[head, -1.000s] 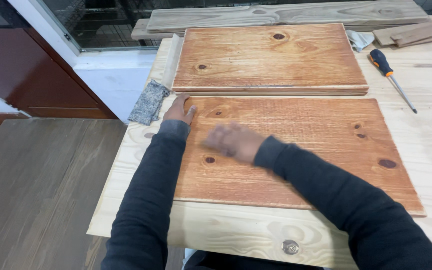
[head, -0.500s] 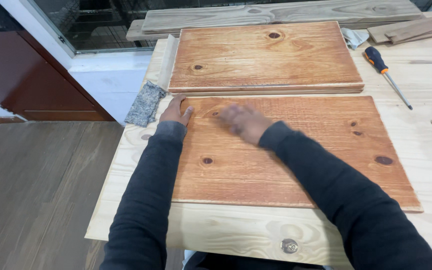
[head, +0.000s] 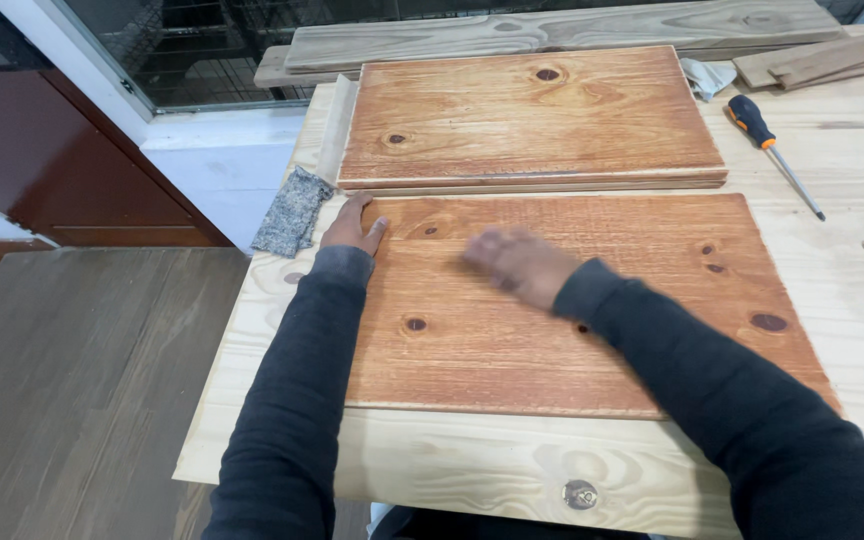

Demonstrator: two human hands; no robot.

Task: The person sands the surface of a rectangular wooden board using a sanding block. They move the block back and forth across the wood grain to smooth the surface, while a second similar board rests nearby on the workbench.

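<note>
Stained board (head: 592, 300) lies flat near the worktop's (head: 452, 465) front edge, long axis left to right. Right hand (head: 520, 265) (blurred, grip unreadable) rests mid-board; left hand (head: 354, 225), fingers together, presses its far-left corner. Second board (head: 532, 115) lies beyond.

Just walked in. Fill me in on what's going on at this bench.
A person in dark sleeves leans over a pale pine workbench. The left hand lies flat on the far left corner of the near reddish-brown stained wooden panel, and the right hand, blurred with motion, is on the panel's surface; whether it holds anything cannot be told. A second stained panel lies beyond. A grey abrasive pad sits at the bench's left edge, an orange-and-black screwdriver to the right.
</note>
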